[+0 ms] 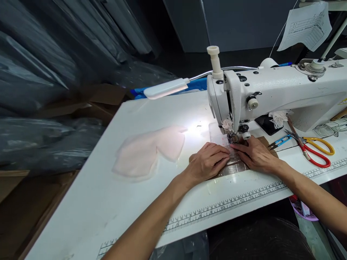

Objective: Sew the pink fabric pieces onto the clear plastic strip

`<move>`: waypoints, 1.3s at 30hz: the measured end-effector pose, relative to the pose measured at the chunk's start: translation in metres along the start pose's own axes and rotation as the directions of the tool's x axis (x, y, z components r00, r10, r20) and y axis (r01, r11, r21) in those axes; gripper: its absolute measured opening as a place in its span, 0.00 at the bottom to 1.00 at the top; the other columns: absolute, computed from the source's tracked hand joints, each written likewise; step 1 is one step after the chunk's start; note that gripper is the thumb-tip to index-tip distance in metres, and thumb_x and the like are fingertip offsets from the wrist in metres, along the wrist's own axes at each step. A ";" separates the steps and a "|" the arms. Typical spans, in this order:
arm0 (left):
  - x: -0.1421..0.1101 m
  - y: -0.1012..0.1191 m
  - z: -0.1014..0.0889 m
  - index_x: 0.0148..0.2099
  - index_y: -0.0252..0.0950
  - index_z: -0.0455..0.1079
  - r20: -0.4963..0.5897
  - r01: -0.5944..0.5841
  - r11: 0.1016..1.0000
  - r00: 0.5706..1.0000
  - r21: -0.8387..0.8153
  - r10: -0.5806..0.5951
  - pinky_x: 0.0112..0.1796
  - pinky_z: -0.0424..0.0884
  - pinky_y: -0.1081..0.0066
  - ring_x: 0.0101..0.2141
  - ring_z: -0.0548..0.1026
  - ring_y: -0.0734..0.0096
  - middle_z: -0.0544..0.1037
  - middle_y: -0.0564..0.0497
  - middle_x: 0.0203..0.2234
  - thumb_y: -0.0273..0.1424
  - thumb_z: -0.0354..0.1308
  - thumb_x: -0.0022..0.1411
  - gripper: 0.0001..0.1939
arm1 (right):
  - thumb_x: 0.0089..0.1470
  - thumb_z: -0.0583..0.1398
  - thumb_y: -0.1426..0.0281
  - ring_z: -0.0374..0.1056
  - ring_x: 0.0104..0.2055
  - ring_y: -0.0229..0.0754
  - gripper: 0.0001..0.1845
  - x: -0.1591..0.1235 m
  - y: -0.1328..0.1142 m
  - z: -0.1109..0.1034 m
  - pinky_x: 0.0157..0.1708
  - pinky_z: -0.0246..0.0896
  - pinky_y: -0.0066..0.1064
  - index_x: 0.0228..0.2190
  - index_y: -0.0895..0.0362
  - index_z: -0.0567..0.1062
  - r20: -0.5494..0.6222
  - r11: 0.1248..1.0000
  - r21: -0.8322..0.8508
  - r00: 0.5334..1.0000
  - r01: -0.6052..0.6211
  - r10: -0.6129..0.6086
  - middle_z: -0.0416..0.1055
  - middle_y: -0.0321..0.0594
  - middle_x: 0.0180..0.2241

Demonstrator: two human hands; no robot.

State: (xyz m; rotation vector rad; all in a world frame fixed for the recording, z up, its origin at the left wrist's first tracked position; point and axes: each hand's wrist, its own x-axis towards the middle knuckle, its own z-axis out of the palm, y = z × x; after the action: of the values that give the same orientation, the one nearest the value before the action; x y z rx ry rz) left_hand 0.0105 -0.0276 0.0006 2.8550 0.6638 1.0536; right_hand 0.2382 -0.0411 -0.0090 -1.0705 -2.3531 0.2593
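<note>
A white sewing machine point(271, 90) stands over the table, its presser foot point(232, 138) down near a piece of pale, sheer fabric point(223, 140). My left hand point(210, 160) rests left of the foot, fingers bent and close together on the fabric's near edge. On the foot's right side is my right hand point(256, 155), its thumb and index finger drawn together at the fabric. My fingers partly hide the fabric there. A pale pink sheer cut piece point(149, 151) lies flat to the left.
Red-and-yellow-handled scissors point(316, 146) and blue thread snips point(280, 142) lie right of my right hand. A lit lamp point(166, 88) hangs over the white table point(89, 202). A printed ruler strip point(225, 209) runs along the front edge. Cardboard boxes point(105, 94) stand left.
</note>
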 end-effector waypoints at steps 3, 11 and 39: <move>-0.001 -0.001 0.003 0.38 0.35 0.73 0.025 -0.027 1.000 0.999 0.009 0.027 0.36 0.75 0.64 0.34 0.78 0.70 0.81 0.49 0.34 0.26 0.54 0.69 0.07 | 0.64 0.53 0.70 0.63 0.44 0.49 0.19 -0.001 0.001 0.003 0.43 0.67 0.43 0.53 0.57 0.75 0.012 0.999 -0.046 1.000 0.021 -0.021 0.66 0.51 0.42; -0.002 -0.001 0.003 0.40 0.35 0.73 0.057 -0.061 0.997 0.997 0.053 0.058 0.37 0.73 0.63 0.33 0.78 0.70 0.81 0.49 0.34 0.25 0.54 0.69 0.07 | 0.63 0.52 0.71 0.62 0.44 0.49 0.19 -0.001 0.000 0.004 0.44 0.66 0.43 0.52 0.58 0.75 0.007 0.998 -0.062 1.000 0.015 -0.014 0.66 0.51 0.43; 0.002 -0.007 -0.003 0.40 0.36 0.76 0.130 -0.016 0.999 0.991 -0.046 0.022 0.36 0.70 0.61 0.29 0.73 0.67 0.80 0.48 0.33 0.30 0.55 0.58 0.11 | 0.66 0.51 0.67 0.64 0.42 0.47 0.20 0.004 -0.005 0.002 0.43 0.65 0.42 0.55 0.51 0.72 0.165 0.992 -0.098 0.982 -0.076 0.091 0.66 0.50 0.45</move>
State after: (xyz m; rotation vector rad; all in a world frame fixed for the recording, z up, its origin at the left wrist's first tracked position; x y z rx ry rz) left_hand 0.0072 -0.0203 0.0034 2.8663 0.5971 0.8623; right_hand 0.2316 -0.0409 -0.0077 -1.2369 -2.4941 0.2863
